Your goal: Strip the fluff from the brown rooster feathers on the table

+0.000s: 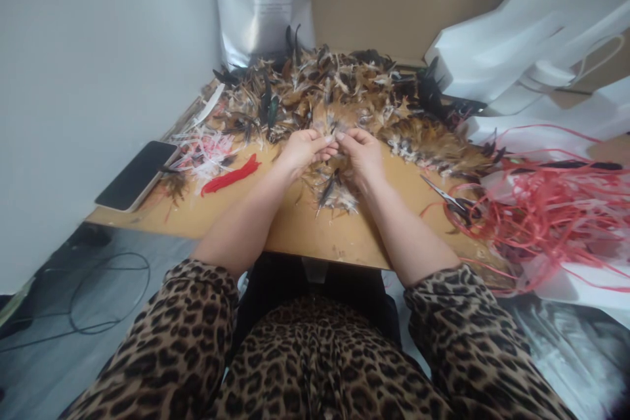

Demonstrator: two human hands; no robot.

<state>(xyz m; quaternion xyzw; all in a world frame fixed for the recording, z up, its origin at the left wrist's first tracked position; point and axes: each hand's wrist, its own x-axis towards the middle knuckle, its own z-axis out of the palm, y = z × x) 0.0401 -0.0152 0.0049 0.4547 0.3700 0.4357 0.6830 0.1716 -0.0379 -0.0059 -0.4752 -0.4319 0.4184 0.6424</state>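
Observation:
A wide heap of brown, black and white feathers (344, 92) covers the back of a wooden table (305, 230). My left hand (302, 151) and my right hand (361, 151) meet at the heap's near edge, fingertips pinched together on a small feather (333, 136) between them. A small clump of feathers (335, 190) lies on the table under my wrists. Both forearms reach out from leopard-print sleeves.
Scissors (450, 198) lie right of my right arm beside a tangle of red cord (546, 203). A red bundle (231, 176) and a dark phone (138, 174) lie at left. A silver bag (263, 0) stands behind; white bags (531, 33) at right.

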